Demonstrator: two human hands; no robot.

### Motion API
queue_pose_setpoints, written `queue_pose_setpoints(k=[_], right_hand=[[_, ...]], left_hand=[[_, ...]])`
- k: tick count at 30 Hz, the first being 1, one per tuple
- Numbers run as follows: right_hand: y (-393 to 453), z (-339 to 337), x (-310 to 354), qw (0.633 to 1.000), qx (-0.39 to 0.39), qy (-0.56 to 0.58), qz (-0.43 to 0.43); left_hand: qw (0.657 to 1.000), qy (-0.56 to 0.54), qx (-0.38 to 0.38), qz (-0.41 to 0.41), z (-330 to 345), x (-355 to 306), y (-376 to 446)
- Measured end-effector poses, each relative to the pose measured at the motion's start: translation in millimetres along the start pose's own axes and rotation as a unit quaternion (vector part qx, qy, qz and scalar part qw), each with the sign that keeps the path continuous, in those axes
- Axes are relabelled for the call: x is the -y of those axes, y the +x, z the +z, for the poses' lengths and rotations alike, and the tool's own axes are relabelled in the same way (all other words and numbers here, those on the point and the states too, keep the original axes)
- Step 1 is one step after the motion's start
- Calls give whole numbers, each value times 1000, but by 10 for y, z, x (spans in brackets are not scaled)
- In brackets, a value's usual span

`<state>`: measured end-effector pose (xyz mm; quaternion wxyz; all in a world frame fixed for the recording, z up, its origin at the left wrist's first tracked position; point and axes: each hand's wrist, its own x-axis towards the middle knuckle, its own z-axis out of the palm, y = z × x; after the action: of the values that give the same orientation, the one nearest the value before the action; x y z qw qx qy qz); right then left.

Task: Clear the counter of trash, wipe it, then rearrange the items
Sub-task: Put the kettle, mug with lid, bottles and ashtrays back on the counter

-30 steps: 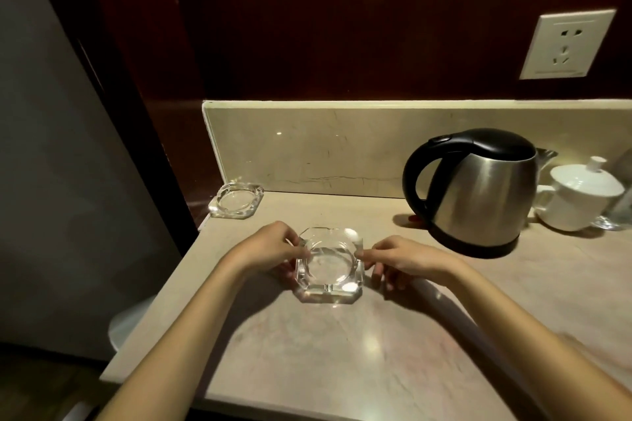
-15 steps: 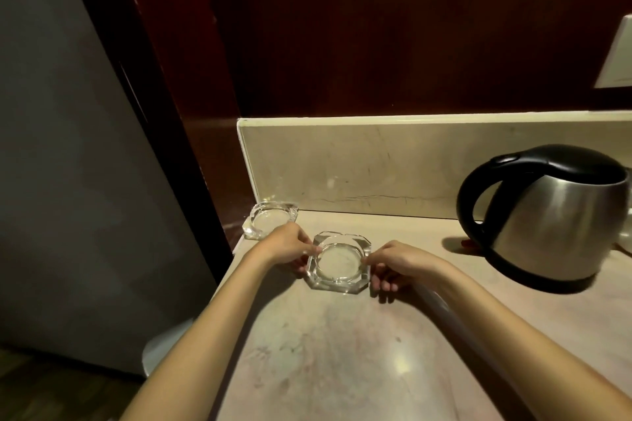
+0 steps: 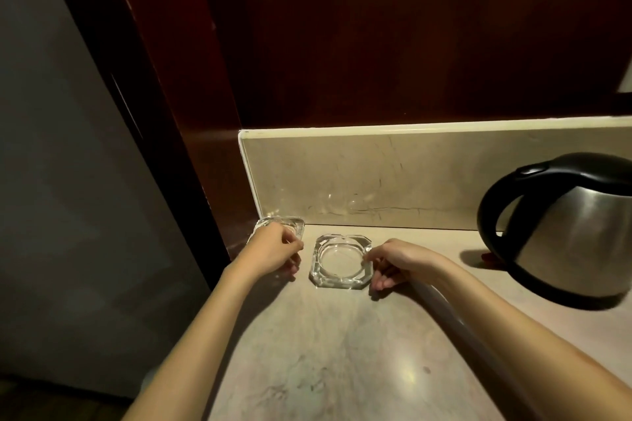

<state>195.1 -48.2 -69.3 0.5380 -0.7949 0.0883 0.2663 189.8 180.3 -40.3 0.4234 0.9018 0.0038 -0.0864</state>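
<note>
A clear glass ashtray, square with cut corners, sits flat on the beige stone tabletop near the back left corner, a little in front of the low stone backsplash. The right hand lies at the ashtray's right side, its fingers curled, with the upper fingertip touching the right rim; whether it truly pinches the glass I cannot tell. The left hand is just left of the ashtray, apart from it by a narrow gap, its fingers curled loosely with the tips turned down toward the tabletop and holding nothing that shows. Behind the left hand, partly hidden by it, a second glass ashtray rests in the very corner against the backsplash. At the right, a steel electric kettle with a black handle and lid stands upright on its black base, well apart from the ashtrays and cut off by the frame edge. Dark red-brown wood panelling rises above the backsplash. No brand, label or writing can be read on anything here.
</note>
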Motion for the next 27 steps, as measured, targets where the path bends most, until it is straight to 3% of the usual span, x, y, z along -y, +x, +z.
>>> queue_pose_setpoints(k=[11,21,27], right_hand=[[295,53,276,1000,-2,-3,-8],[416,45,323,999,-5,-35,-29],[110,63,242,981,-36,-183,-53]], left_hand=[[991,131,35,23,-131,154,-164],[984,168,41,41,-116,219,-106],[977,189,73,63,27,141,-132]])
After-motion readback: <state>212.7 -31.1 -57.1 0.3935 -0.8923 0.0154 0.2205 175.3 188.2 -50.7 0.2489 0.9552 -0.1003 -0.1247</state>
